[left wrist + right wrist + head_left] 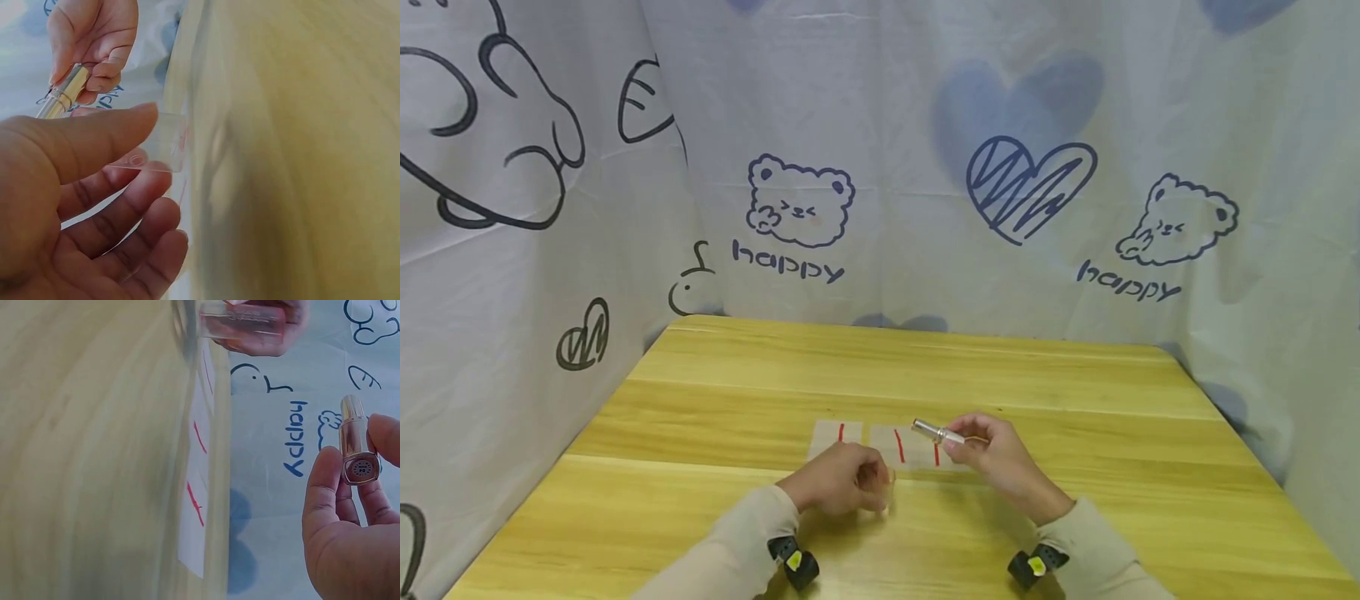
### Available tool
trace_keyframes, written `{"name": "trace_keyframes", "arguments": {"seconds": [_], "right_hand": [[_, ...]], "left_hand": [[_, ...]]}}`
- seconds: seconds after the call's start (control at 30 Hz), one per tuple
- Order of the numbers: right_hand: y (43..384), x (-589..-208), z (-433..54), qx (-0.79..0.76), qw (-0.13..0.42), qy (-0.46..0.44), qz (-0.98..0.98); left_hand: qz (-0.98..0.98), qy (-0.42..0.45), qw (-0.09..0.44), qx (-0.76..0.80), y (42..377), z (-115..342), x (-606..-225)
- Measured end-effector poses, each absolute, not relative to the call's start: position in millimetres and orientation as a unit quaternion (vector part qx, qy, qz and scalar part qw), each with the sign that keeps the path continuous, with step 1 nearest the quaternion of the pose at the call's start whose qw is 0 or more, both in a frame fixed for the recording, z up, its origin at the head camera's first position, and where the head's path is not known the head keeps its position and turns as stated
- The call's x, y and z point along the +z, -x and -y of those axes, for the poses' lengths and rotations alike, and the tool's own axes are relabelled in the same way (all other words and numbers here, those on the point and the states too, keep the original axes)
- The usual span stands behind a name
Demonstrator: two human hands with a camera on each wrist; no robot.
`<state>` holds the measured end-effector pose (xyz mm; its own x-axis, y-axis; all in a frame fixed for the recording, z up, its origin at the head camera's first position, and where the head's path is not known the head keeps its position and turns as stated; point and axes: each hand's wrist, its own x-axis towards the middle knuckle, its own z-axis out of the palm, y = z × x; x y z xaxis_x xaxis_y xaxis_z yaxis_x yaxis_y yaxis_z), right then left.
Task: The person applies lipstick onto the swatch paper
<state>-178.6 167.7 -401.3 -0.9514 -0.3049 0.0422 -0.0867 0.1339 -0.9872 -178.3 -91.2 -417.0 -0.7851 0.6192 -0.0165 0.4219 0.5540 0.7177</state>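
A lipstick tube [936, 431] with a shiny silver-toned body is pinched between the thumb and fingers of my right hand [996, 454], above the table. In the right wrist view, a round label [362, 468] shows on its squarish base, and its narrower part points away. My left hand [842, 479] holds a clear plastic cap [244, 324] between thumb and index finger, while the other fingers curl loosely below. The cap is see-through with a pinkish tint. The two hands are apart, left of and right of the table's middle.
White paper pieces [880, 435] lie flat on the wooden table [700, 417] just beyond my hands, with several red strokes [900, 447] on them. A printed white curtain [887, 250] with bears and hearts hangs around the back and sides. Each wrist wears a small black camera [801, 567].
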Motion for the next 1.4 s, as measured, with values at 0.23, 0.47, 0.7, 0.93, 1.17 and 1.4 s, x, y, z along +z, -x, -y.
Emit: {"name": "trace_keyframes", "arguments": {"seconds": [0.23,0.47,0.7,0.93,1.17,1.4], "right_hand": [[179.1,-390.8,-167.7,-0.617,0.071,0.139,-0.772],[178.2,-384.2,-165.7,-0.586,0.062,0.176,-0.789],[176.3,-379.7,-161.0,-0.563,0.067,0.210,-0.797],[176.9,-381.2,-158.0,-0.540,0.053,0.234,-0.807],[176.6,-381.4,-156.7,-0.530,0.040,0.241,-0.812],[174.1,-381.8,-153.6,-0.518,0.037,0.245,-0.819]], "left_hand": [[-0.877,-0.292,0.116,0.363,182.9,94.3,-407.6],[-0.887,-0.296,0.093,0.341,184.6,94.0,-399.3],[-0.887,-0.311,0.071,0.333,182.9,92.4,-390.4],[-0.896,-0.312,0.048,0.312,181.4,88.1,-385.3],[-0.904,-0.301,0.025,0.302,178.1,86.6,-384.8],[-0.883,-0.324,-0.022,0.338,174.4,81.9,-384.9]]}}
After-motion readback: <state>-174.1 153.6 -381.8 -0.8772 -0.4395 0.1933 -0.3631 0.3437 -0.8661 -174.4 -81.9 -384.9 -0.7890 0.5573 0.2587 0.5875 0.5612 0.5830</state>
